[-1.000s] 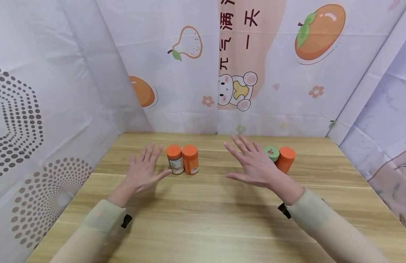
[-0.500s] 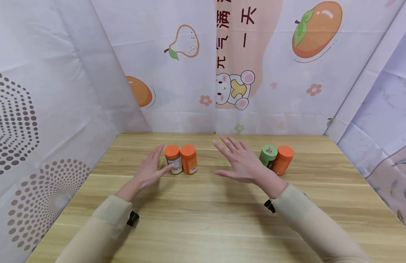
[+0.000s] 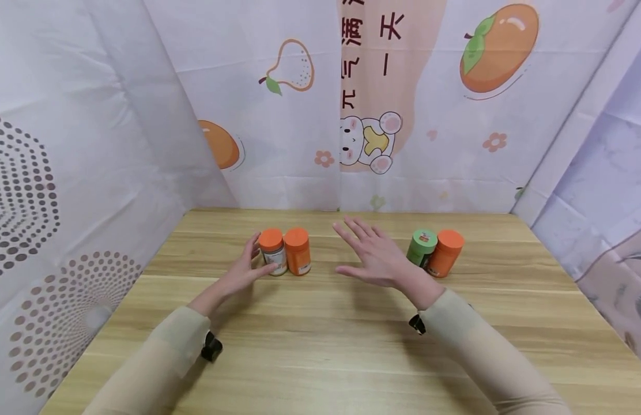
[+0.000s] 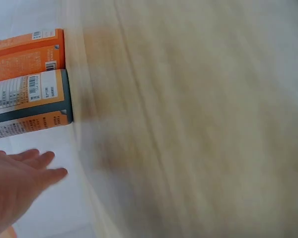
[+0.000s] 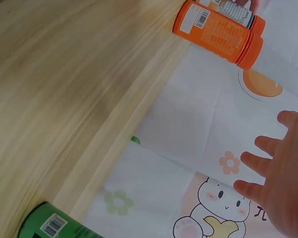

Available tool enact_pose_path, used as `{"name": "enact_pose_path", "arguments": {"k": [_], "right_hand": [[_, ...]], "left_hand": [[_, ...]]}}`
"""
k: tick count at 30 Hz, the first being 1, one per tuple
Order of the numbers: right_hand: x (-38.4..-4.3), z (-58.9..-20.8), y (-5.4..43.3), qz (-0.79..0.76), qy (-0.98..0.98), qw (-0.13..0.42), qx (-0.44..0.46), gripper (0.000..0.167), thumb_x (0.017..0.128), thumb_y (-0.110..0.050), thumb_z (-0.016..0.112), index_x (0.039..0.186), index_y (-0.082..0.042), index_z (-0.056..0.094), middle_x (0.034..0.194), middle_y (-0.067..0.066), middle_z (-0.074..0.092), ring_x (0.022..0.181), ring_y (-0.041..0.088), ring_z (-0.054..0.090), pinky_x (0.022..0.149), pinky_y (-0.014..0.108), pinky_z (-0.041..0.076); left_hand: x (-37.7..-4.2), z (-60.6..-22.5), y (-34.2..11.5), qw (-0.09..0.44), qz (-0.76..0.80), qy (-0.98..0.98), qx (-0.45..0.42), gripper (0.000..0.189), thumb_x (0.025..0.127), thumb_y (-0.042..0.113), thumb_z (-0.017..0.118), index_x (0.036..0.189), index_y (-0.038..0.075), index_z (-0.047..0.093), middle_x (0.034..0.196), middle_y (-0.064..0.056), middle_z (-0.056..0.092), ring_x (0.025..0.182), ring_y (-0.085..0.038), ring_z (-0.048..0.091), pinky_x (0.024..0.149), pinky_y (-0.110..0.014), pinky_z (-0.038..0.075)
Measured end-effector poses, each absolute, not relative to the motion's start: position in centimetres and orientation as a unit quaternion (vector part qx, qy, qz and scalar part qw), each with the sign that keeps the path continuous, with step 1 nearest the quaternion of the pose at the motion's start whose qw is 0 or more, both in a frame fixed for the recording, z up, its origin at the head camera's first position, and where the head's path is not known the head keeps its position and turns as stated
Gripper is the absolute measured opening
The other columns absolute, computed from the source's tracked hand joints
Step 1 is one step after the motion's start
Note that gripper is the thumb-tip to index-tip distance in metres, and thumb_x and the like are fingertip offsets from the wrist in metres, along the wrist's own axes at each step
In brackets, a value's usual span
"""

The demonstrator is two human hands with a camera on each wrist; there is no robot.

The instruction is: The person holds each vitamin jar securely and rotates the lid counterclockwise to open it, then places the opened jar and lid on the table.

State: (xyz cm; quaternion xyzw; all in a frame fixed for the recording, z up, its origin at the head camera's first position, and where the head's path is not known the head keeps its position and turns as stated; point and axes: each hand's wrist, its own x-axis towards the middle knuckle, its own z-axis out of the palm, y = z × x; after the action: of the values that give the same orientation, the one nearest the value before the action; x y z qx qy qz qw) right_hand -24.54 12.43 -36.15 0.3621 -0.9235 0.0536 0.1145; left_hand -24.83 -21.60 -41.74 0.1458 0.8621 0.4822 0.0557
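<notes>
My left hand (image 3: 241, 274) is beside a jar with an orange lid and a pale printed label (image 3: 272, 251), its thumb overlapping the jar's front in the head view. In the left wrist view a gap shows between those fingers and the labelled jar (image 4: 30, 101). Right against that jar stands an all-orange jar (image 3: 298, 253), seen also as the orange jar (image 5: 216, 34) in the right wrist view. My right hand (image 3: 380, 259) is held over the table with spread, straight fingers and holds nothing. Just to its right are a green jar (image 3: 421, 248) and a second orange jar (image 3: 445, 255).
All the jars stand upright toward the back of a wood-grain table (image 3: 310, 351). A printed curtain (image 3: 279, 127) hangs along the back edge, and a dotted curtain (image 3: 76, 230) closes the left side. Another pale curtain (image 3: 600, 190) hangs at right.
My left hand has moved right to the labelled jar, its fingers going behind and its thumb in front. My right hand has shifted left, uncovering more of the green jar and the right orange jar.
</notes>
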Motion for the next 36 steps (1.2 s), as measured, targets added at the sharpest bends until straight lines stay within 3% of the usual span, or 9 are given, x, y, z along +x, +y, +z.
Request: {"name": "enact_pose_path", "arguments": {"k": [5,19,36], "right_hand": [[-24.6,-36.3,12.4,0.065,-0.922,0.112,0.365,0.086,0.092,-0.064,0.047,0.157,-0.018,0.015,0.16,0.011,0.017,0.144,0.03,0.02,0.11,0.055,0.024],[-25.3,-36.3,11.4,0.125,-0.917,0.088,0.368,0.083,0.093,-0.062,0.049,0.156,-0.019,0.019,0.158,0.009,0.022,0.141,0.029,0.026,0.111,0.053,0.024],[-25.3,-35.5,9.8,0.194,-0.908,0.045,0.367,0.082,0.093,-0.064,0.045,0.157,-0.021,0.018,0.158,0.007,0.024,0.142,0.027,0.026,0.112,0.05,0.024]], "left_hand": [[-25.6,-42.3,-21.4,0.067,0.551,0.818,0.154,0.09,0.093,0.015,0.067,0.153,0.005,0.001,0.153,-0.031,0.017,0.139,-0.049,0.017,0.11,-0.061,0.016],[-26.4,-42.6,-20.7,0.077,0.589,0.791,0.145,0.077,0.093,0.01,0.067,0.15,0.004,0.015,0.147,-0.029,0.035,0.136,-0.043,0.03,0.11,-0.056,0.023],[-25.9,-42.4,-21.2,0.071,0.584,0.797,0.135,0.076,0.094,0.011,0.065,0.151,0.005,0.015,0.149,-0.027,0.031,0.137,-0.043,0.028,0.111,-0.055,0.022]]}}
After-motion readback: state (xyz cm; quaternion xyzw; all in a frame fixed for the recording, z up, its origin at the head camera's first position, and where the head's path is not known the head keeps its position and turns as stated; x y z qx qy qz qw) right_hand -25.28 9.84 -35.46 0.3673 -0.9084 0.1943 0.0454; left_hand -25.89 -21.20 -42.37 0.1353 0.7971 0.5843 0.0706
